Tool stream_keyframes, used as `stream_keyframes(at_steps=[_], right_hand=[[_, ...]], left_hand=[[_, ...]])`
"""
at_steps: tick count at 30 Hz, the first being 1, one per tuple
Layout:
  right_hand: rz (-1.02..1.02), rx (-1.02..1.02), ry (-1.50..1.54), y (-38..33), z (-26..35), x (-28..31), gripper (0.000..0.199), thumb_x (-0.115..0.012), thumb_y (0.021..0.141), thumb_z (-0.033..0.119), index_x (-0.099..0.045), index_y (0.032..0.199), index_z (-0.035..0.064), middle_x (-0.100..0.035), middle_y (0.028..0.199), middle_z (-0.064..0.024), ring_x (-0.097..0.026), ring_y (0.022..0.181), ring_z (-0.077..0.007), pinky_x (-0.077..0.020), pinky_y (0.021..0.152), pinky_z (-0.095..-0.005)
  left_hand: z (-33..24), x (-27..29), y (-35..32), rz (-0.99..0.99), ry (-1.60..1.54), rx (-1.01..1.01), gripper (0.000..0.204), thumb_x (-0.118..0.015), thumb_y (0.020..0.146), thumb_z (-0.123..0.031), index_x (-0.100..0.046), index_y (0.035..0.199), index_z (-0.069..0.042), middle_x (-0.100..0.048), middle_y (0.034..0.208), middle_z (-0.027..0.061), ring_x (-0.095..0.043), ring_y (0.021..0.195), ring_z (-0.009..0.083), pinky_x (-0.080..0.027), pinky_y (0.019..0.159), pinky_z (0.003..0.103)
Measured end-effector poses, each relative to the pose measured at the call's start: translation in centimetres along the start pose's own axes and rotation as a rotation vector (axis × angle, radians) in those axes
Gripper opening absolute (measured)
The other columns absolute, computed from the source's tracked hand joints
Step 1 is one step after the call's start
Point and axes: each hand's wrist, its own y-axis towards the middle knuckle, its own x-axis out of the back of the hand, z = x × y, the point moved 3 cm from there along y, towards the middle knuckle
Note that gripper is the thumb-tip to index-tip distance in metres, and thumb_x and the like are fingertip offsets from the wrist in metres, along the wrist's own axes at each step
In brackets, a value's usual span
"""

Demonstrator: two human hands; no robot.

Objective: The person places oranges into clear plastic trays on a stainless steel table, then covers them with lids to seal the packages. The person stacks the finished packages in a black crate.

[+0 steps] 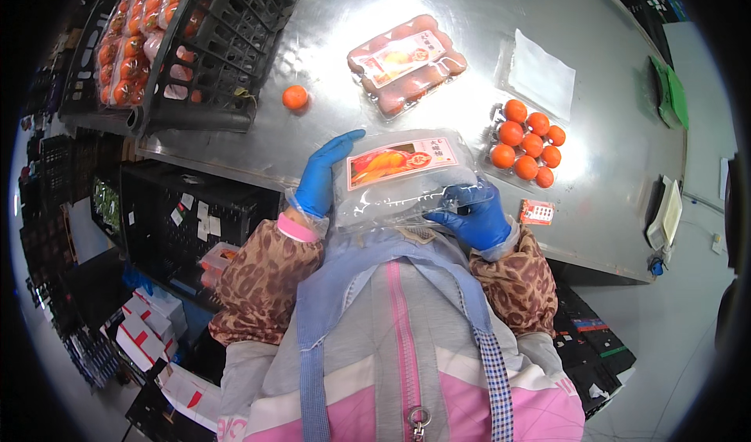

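Both my hands wear blue gloves and hold a clear plastic pack (403, 180) with an orange and red label, close to my chest at the near edge of the steel table (328, 35). My left hand (321, 177) grips its left side with fingers spread up along the edge. My right hand (475, 215) grips its lower right corner. What is inside the pack is hard to make out.
A sealed labelled pack of tomatoes (407, 64) lies farther out. An open tray of orange tomatoes (529, 145) sits to the right, a clear lid (541, 75) beyond it. One loose tomato (295, 97) lies left. A black crate (199, 47) holds more packs. A small red label (537, 212) lies nearby.
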Motion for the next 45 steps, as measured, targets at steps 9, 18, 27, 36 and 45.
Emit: stream_keyframes(at_steps=[9, 18, 27, 36, 45], right_hand=[[0.152, -0.263, -0.051, -0.1, -0.8, -1.1, 0.039, -0.078, 0.073, 0.023, -0.065, 0.104, 0.0039, -0.068, 0.090, -0.0122, -0.065, 0.080, -0.0199, -0.0510, 0.071, -0.0338], [0.240, 0.262, -0.506, 1.3, 3.5, -1.9, 0.044, -0.068, 0.078, 0.034, -0.062, 0.116, 0.0120, -0.059, 0.116, -0.0159, -0.053, 0.107, -0.0376, -0.0360, 0.095, -0.0481], [0.196, -0.108, 0.537, 0.3, 2.2, -4.8, 0.044, -0.063, 0.089, 0.017, -0.050, 0.129, 0.0055, -0.056, 0.125, -0.0104, -0.054, 0.115, -0.0223, -0.0442, 0.097, -0.0339], [0.329, -0.221, 0.469, 1.4, -1.7, -5.2, 0.038, -0.043, 0.099, 0.024, -0.049, 0.127, 0.0001, -0.066, 0.090, -0.0116, -0.062, 0.066, -0.0162, -0.0498, 0.060, -0.0307], [0.263, -0.025, -0.072, 3.2, 1.3, -4.0, 0.045, -0.054, 0.093, 0.017, -0.043, 0.137, 0.0146, -0.064, 0.102, -0.0159, -0.065, 0.081, -0.0246, -0.0519, 0.068, -0.0320]], left_hand=[[2.4, 0.6, 0.1, -0.060, 0.022, -0.008, 0.036, -0.048, 0.094, -0.020, -0.055, 0.124, -0.001, -0.057, 0.119, 0.0079, -0.054, 0.109, 0.0146, -0.042, 0.096, 0.026], [3.5, 1.7, 1.4, -0.146, -0.059, -0.139, 0.033, -0.050, 0.091, -0.014, -0.058, 0.120, 0.000, -0.059, 0.115, 0.0071, -0.055, 0.105, 0.0150, -0.043, 0.094, 0.026], [2.7, -3.2, 0.4, 0.043, -0.159, 0.029, 0.041, -0.048, 0.095, -0.017, -0.048, 0.131, 0.000, -0.052, 0.129, 0.0080, -0.050, 0.116, 0.0163, -0.038, 0.100, 0.027], [-0.7, -2.9, -0.9, 0.509, 0.299, -0.042, 0.077, -0.067, 0.077, -0.022, -0.032, 0.144, -0.007, -0.042, 0.138, 0.0101, -0.039, 0.128, 0.0202, -0.029, 0.109, 0.035], [0.6, -2.2, 0.5, 0.076, 0.306, -0.163, 0.035, -0.064, 0.088, -0.021, -0.055, 0.117, -0.003, -0.058, 0.109, 0.0026, -0.053, 0.098, 0.0108, -0.045, 0.087, 0.025]])
